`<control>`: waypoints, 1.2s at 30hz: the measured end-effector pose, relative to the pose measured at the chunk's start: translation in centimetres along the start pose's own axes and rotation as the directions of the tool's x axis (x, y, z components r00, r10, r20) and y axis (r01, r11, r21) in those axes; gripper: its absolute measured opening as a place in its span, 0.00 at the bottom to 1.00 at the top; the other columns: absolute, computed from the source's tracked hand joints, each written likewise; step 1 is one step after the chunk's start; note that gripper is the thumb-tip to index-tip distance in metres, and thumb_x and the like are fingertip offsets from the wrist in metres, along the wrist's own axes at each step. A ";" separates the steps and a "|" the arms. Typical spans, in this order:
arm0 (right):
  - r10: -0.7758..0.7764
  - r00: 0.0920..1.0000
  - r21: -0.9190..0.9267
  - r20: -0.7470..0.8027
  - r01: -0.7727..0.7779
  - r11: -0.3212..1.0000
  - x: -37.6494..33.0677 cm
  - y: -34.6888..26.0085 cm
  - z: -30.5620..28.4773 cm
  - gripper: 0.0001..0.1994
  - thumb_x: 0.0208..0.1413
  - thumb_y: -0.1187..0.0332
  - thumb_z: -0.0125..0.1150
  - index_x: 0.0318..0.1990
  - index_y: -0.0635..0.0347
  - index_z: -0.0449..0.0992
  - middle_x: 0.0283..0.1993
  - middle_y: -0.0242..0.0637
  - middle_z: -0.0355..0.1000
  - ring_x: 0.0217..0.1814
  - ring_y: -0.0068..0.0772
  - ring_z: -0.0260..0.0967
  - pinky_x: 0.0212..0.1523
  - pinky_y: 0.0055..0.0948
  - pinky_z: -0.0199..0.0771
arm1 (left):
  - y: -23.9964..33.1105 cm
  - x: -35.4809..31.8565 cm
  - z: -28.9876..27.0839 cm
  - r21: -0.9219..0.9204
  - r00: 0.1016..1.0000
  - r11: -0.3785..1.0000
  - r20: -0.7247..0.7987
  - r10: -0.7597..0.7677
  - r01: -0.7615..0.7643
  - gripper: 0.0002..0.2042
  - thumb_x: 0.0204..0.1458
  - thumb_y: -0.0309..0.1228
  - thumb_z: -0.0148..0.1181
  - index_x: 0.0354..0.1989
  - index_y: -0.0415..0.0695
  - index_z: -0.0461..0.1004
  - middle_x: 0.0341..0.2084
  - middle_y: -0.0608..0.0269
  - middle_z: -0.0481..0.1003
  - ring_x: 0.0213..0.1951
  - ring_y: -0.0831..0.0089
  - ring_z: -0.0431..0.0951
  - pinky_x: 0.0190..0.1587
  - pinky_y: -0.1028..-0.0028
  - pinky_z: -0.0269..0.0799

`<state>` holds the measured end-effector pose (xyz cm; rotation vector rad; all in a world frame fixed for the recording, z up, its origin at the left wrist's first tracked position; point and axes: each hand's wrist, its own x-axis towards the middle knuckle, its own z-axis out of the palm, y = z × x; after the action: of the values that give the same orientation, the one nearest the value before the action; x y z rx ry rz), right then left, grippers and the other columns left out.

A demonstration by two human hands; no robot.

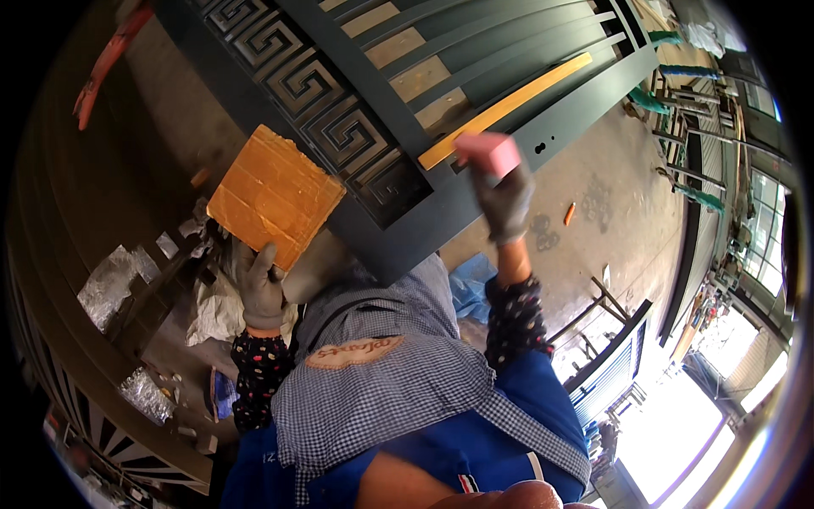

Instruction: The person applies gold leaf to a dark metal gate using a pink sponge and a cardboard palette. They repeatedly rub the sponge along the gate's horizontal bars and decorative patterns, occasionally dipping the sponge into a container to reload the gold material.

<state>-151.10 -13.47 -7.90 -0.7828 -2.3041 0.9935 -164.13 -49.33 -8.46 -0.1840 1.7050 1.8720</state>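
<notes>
My gloved left hand (pixel 263 287) grips the lower edge of a flat, square orange-gold board (pixel 275 195). One edge of the board is ragged, and its surface is creased like coated cardboard. In my gloved right hand (pixel 506 204), smeared slightly by motion, is a pink sponge-like block (pixel 489 153). The block hangs by the near end of a gold strip (pixel 517 106) on a dark grey metal gate (pixel 500 182); whether they touch I cannot tell. The gate has slats and a panel of square spiral patterns (pixel 326 102), and its near corner lies close to my apron.
A small orange object (pixel 569 213) lies on the concrete floor at right. Blue plastic (pixel 473 284) is beside my right forearm. Crumpled silvery sheets (pixel 110 284) lie at left, and a red bar (pixel 110 64) stands far left. Racks with green wrapping (pixel 699 198) line the right.
</notes>
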 end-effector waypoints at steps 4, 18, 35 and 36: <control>0.255 0.940 -0.140 -0.225 -0.290 0.947 6.2 7.5 -3.6 0.14 0.51 0.61 0.71 0.42 0.59 0.81 0.34 0.42 0.80 0.37 0.42 0.80 0.43 0.36 0.78 | 0.4 0.2 0.9 -0.026 0.998 0.999 -0.046 -0.035 0.034 0.17 0.62 0.31 0.59 0.58 0.42 0.72 0.37 0.75 0.74 0.22 0.92 0.60 0.23 0.88 0.54; 0.122 0.989 -0.043 0.087 -0.119 0.992 2.8 4.2 -1.6 0.20 0.49 0.63 0.76 0.48 0.61 0.79 0.42 0.43 0.79 0.36 0.37 0.81 0.40 0.32 0.79 | -3.3 0.6 -2.6 0.217 0.986 0.967 0.122 0.111 -0.135 0.19 0.63 0.20 0.54 0.61 0.49 0.74 0.63 0.48 0.69 0.61 0.52 0.72 0.63 0.62 0.68; 0.002 0.990 -0.190 0.144 0.025 0.981 -1.7 -1.5 2.8 0.20 0.44 0.64 0.75 0.47 0.55 0.79 0.42 0.42 0.78 0.42 0.49 0.78 0.43 0.39 0.79 | -4.5 -0.2 -3.1 0.282 0.995 0.954 0.001 0.102 -0.099 0.26 0.55 0.11 0.53 0.59 0.51 0.77 0.60 0.51 0.71 0.59 0.58 0.73 0.62 0.65 0.69; 0.012 0.976 -0.129 0.216 0.016 0.992 -2.7 -2.3 3.1 0.21 0.43 0.64 0.75 0.47 0.55 0.79 0.42 0.42 0.78 0.43 0.49 0.78 0.44 0.39 0.80 | -3.9 -0.2 -2.5 0.280 0.994 0.954 0.011 0.111 -0.110 0.25 0.55 0.11 0.53 0.59 0.50 0.77 0.60 0.51 0.71 0.60 0.57 0.73 0.62 0.65 0.69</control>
<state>-151.89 -18.11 -8.59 -0.7554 -2.5772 0.9778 -162.67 -51.77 -12.14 0.0202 1.9967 1.6821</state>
